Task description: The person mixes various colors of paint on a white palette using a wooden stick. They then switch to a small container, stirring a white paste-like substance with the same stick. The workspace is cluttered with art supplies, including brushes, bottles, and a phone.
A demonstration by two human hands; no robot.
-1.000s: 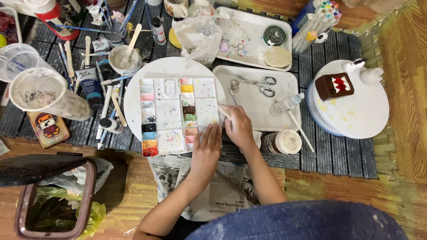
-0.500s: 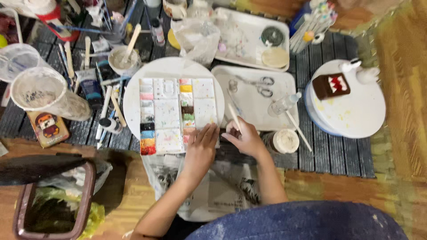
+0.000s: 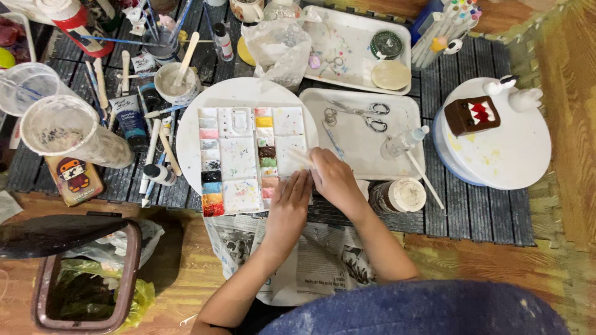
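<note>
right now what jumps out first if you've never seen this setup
The white paint palette with its columns of bright colours sits mid-table on a round white plate, with the left hand and right hand meeting at its lower right edge. To the right, a brown block figure with a red zigzag mouth stands on a white turntable. A scissors lies on the tray between them.

Bright, even overhead light, soft short shadows. Mild glare on white trays [image 3: 363,133]. Slight edge distortion, focus sharp.
</note>
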